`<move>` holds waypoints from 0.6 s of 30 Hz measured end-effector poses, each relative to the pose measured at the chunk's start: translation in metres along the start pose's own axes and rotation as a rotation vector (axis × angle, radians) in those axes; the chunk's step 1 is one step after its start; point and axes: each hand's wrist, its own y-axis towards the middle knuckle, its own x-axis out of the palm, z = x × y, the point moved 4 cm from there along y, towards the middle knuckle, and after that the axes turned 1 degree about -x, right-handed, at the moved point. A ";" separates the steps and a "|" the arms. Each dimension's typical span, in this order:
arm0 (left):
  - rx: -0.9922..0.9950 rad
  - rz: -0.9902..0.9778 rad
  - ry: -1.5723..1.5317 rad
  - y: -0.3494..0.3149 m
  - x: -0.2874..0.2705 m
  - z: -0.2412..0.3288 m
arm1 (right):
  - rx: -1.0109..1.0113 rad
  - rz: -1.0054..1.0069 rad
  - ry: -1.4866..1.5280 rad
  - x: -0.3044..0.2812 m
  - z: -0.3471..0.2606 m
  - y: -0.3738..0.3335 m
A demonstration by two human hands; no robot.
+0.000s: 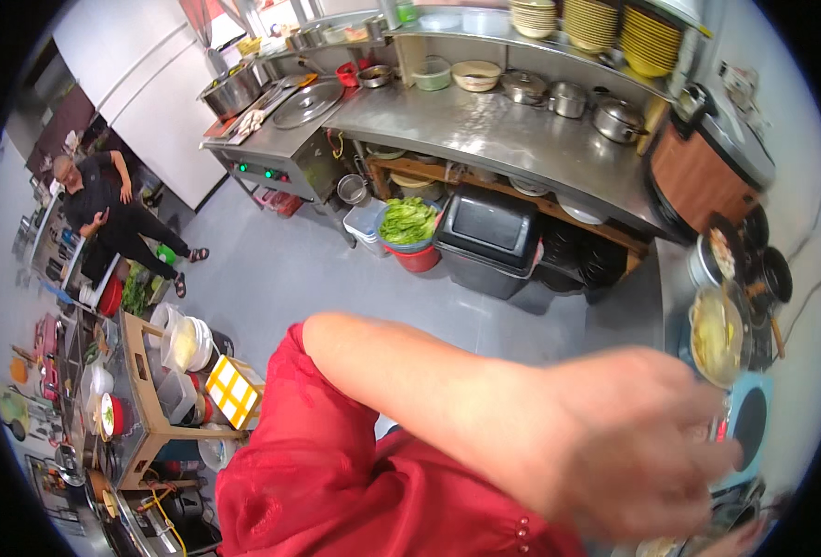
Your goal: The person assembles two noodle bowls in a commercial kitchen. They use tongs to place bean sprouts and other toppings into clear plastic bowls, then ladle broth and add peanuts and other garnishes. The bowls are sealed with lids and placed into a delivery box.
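My left forearm, bare below a red sleeve (290,446), reaches across to the right. At its end, my left hand (633,436) is large, close and smeared by motion. Its fingers seem bent, but whether they hold anything cannot be made out. Just beyond it are a blue and black cooker-like appliance (754,422) and a pan with pale yellow food (715,339), a utensil resting in it. A blurred sliver of what looks like my right hand (737,540) shows at the lower right edge, its fingers mostly hidden.
A steel counter (447,116) with lidded pots runs along the back. Below stand a black bin (489,237) and a red bucket of leafy greens (410,223). A wooden-framed table (141,408) is at the left; another person (104,200) stands far left.
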 end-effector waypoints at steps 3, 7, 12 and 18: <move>0.073 -0.025 0.169 -0.010 -0.062 -0.007 | 0.102 -0.362 0.380 0.150 -0.149 -0.019; 0.196 0.201 0.178 -0.054 -0.133 -0.082 | -0.082 -0.630 0.578 0.258 -0.390 -0.040; -0.267 0.050 0.162 -0.157 -0.220 -0.207 | -0.378 -0.852 0.938 0.393 -0.690 -0.070; -1.073 0.141 0.431 -0.303 -0.286 -0.382 | -0.982 -0.611 1.213 0.616 -1.039 -0.119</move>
